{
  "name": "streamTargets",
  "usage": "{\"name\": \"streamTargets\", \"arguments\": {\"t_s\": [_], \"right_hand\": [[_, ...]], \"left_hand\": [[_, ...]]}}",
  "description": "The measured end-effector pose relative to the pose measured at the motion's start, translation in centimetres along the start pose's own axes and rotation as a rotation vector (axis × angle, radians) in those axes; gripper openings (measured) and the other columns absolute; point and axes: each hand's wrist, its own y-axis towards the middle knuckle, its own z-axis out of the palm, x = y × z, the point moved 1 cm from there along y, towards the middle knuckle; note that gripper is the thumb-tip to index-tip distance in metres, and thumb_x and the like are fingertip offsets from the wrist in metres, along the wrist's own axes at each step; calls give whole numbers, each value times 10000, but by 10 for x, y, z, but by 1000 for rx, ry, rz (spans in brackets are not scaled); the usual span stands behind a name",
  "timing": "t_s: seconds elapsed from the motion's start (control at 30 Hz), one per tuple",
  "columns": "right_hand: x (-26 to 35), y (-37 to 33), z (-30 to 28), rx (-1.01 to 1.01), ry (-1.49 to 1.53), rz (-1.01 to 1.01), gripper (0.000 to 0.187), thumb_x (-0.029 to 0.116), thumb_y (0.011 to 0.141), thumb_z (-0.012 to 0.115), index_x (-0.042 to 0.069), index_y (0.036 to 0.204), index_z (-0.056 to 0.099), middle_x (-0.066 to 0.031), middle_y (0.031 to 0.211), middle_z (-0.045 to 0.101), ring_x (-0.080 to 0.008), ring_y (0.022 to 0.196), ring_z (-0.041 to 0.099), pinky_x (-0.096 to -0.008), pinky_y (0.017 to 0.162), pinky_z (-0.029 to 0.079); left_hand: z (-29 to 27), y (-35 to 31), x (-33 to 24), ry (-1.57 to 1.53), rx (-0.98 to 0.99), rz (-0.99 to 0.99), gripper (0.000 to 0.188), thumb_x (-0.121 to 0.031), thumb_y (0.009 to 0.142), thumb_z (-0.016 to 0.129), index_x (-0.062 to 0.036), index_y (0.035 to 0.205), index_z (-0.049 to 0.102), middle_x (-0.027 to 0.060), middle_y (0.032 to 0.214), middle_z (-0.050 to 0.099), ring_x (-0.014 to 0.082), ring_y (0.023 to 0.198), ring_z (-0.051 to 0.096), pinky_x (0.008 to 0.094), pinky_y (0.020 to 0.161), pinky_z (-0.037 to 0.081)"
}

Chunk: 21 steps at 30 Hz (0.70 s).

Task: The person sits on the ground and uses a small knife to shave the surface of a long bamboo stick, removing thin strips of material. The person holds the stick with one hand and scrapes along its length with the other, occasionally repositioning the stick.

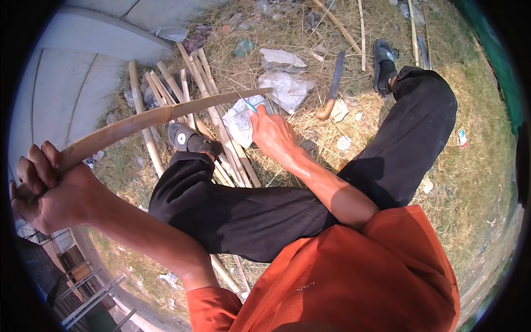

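Bamboo strip (pixel 138 123), clenched in the left hand (pixel 52 191) at its near-left end, long axis running far and right; the right hand (pixel 272 133), pinching a light-blue thing (pixel 251 105) (can't tell what), sits by the tip. Machete (pixel 333 86) lies farther right.

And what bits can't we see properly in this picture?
All in the head view:
Bamboo strip: near end covered by the left hand.
Small blue thing: mostly hidden by the right hand.
Thick pole: far end cut off by the top edge.
Mark on the orange shirt: too small to read.
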Motion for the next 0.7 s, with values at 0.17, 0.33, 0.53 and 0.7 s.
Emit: {"name": "streamTargets", "arguments": {"t_s": [0.17,0.33,0.53,0.7], "right_hand": [[43,-19,-31,80,242,-84,368,317,1033,371,-20,983,509,-261,541,510,-491,571,543,-540,561,388],[13,-8,-6,11,100,-15,350,309,1031,375,-8,976,512,-267,556,540,-486,580,562,-556,576,410],[40,-17,-22,83,147,-49,360,303,1022,384,-31,1016,518,-276,589,579,-481,612,605,-542,565,469],[-23,7,8,-5,66,15,388,323,1031,370,-34,1023,522,-249,543,552,-452,548,584,-536,549,431]], "left_hand": [[17,-15,-8,26,-3,-18,248,-181,856,410,-153,637,298,0,594,260,120,479,228,281,463,223],[-3,2,-5,-201,64,-55,211,-171,812,440,-101,619,394,7,570,263,125,464,234,285,468,230],[-11,2,-1,-218,61,-42,226,-179,817,451,-106,614,385,3,564,253,115,464,224,278,469,213],[-13,8,-3,-263,143,-104,279,-137,802,456,-177,631,239,-1,605,254,124,491,209,286,488,212]]}}
